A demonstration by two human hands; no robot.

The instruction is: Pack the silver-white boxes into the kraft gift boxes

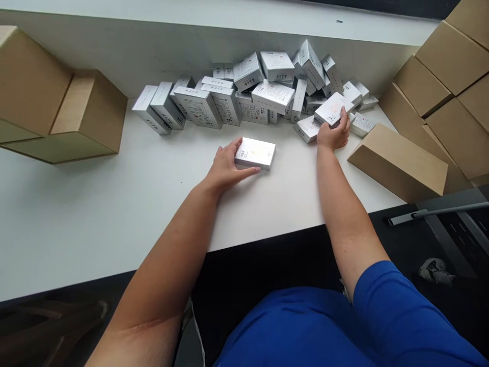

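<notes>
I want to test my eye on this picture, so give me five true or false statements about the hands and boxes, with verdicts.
1. The left hand touches a single white box nearer the person than the pile of small boxes. True.
2. The right hand is at the pile's left end. False: it is on a box toward the right end.
3. Brown cartons stand to both sides of the pile. True.
4. The small boxes all stand in one neat row. False: many lean or overlap.
5. Both forearms are bare. True.
</notes>
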